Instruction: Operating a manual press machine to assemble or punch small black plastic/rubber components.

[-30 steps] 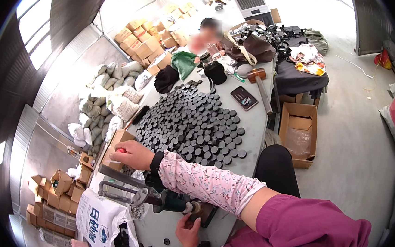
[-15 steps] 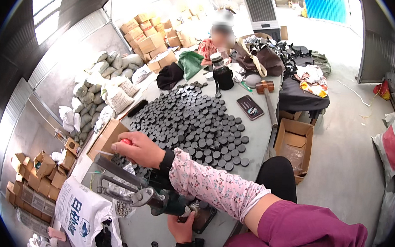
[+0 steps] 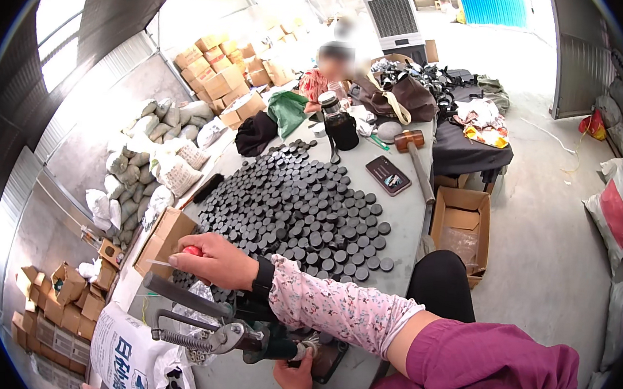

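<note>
My right arm, in a floral sleeve cuff, reaches across to the left over a small green hand press [image 3: 270,342]. My right hand [image 3: 220,262] is closed round a red knob-like handle [image 3: 191,250]; a thin pale rod shows beside the fingers. Low in the picture, my left hand [image 3: 294,376] has its thumb and fingers pinched at the press's lower end, beside its dark base [image 3: 329,361]. What those fingers hold is too small and hidden to tell. Beyond my right arm spreads a large heap of dark grey round discs [image 3: 302,216] on the table.
A white printed sack [image 3: 131,348] holding black pieces stands left of the press. A cardboard box [image 3: 165,238] is at the table's left edge. A phone [image 3: 388,176], a mallet [image 3: 411,141] and a dark bottle [image 3: 340,127] lie farther off. Another person [image 3: 328,79] sits beyond.
The view has tilted a little, so the press and both hands appear lower. Both hands keep their places at the handle and the press's lower end.
</note>
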Demonstrator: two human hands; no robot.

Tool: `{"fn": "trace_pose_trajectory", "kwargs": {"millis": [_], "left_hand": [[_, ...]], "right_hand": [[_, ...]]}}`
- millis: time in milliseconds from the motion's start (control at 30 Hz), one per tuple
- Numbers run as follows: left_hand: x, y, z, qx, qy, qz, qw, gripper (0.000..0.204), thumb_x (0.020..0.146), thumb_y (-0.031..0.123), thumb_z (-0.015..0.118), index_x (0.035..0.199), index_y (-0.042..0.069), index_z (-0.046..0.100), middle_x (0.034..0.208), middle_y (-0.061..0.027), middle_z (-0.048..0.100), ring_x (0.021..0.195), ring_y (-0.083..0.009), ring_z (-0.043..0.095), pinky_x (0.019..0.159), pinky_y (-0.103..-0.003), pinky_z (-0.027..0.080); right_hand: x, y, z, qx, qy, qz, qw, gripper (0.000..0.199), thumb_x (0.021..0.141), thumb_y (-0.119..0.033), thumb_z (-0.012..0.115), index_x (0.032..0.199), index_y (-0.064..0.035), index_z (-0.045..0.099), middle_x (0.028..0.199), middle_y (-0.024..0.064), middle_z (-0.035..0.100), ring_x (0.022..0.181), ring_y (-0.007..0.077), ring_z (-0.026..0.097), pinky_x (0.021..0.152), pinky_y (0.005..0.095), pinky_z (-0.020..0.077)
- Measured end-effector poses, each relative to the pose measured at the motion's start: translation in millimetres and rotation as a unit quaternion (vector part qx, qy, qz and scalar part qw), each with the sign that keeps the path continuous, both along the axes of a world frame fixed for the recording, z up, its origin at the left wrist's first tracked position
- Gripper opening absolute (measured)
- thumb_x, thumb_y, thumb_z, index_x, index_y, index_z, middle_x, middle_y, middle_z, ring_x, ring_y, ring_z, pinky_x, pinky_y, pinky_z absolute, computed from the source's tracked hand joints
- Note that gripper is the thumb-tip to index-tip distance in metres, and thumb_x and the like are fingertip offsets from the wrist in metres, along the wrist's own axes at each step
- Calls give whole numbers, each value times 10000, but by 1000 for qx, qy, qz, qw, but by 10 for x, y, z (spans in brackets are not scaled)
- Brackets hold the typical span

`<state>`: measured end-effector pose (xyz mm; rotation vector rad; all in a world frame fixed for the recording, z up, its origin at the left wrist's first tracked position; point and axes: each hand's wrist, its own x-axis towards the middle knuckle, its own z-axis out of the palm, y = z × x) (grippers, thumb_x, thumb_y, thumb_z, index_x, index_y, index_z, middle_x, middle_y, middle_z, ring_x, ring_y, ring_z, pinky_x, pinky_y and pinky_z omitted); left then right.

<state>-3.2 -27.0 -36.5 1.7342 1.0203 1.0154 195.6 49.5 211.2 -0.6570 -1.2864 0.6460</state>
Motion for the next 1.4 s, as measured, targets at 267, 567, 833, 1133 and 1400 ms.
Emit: {"fn": "trace_pose_trajectory", "kwargs": {"millis": [267,567,833,1133,1400], "left_hand": [[18,-48,21,-13,-29,1,1000,353,807,15,857,1113,-25,685,1051,-74,717,923,-153,671,861,-307,548],[97,6,-397,145,132,195,961,155,865,32,741,1017,-1,729,925,-90,750,874,-178,720,818,-330,556],[-61,22,-14,-6,-37,-21,999,355,806,90,877,1100,-3,702,1031,-74,734,939,-165,685,862,-327,542],[-36,-71,90,-33,5,-35,999,374,832,-18,820,1174,-20,670,1150,-84,695,1048,-174,653,973,-331,518],[104,-87,116,-34,-6,-14,999,381,846,23,830,1188,-34,672,1143,-82,707,1045,-164,655,949,-321,517]], "right_hand": [[-6,-30,24,-34,-4,34,999,366,993,-328,637,822,-10,581,627,59,562,560,180,581,540,352,455],[-40,-1810,351,201,-82,126,968,675,1056,-534,412,1355,43,593,1404,254,567,1331,381,521,1151,458,368],[103,-3003,-162,271,73,413,867,433,1045,-429,409,1094,-112,699,1093,114,694,1038,353,664,938,588,501],[23,-2882,175,317,89,463,823,347,1033,-215,420,943,0,678,911,174,683,845,386,687,795,580,556],[-59,-2503,454,374,127,517,759,322,1015,-93,435,858,81,656,802,243,662,705,408,687,662,560,588]]}}
